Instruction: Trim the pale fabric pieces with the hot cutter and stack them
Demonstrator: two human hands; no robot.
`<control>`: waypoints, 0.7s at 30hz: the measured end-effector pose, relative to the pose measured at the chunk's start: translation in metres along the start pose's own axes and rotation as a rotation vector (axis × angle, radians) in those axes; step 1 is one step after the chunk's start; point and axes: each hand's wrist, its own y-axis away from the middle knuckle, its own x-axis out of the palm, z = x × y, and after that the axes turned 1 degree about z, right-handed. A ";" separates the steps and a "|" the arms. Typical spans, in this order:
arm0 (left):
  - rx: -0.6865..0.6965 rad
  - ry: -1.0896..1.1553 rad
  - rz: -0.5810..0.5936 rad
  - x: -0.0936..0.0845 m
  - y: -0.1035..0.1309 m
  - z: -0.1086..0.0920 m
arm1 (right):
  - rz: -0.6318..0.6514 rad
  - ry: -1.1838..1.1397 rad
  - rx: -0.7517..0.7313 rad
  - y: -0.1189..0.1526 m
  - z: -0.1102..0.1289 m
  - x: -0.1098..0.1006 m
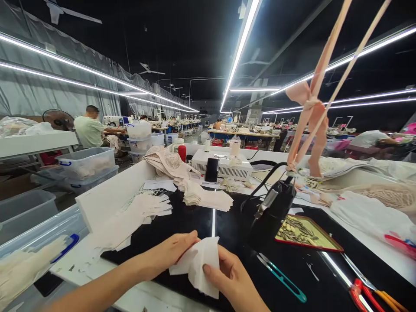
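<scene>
A small white fabric piece [203,262] is between my two hands, above the front of the black work surface. My right hand [232,275] is closed on its right edge, with the thumb pressed on the cloth. On the left side, my left hand [173,251] is closed on the same piece, its fingertips partly hidden behind it. Beyond my hands lies a layered stack of pale fabric pieces [204,197]. More stacked pale pieces [136,216] are fanned out to the left. Teal thread snips [282,277] rest to the right of my right hand.
A black device [273,212] hung from peach straps [313,112] stands right of centre. Beside it is a tray of seeds [308,234]. Red-handled scissors [360,290] lie at the right front. A phone [212,170] leans on a white box [238,167]. A co-worker [89,128] sits far left.
</scene>
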 end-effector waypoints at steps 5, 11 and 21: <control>-0.052 0.196 0.031 0.012 -0.002 -0.002 | 0.032 -0.024 0.147 0.010 0.006 -0.003; -0.036 0.248 -0.037 0.016 -0.007 -0.006 | 0.026 -0.066 0.195 0.015 -0.003 -0.012; -0.026 0.013 -0.131 0.012 -0.011 -0.003 | 0.128 -0.055 0.311 0.012 -0.029 -0.017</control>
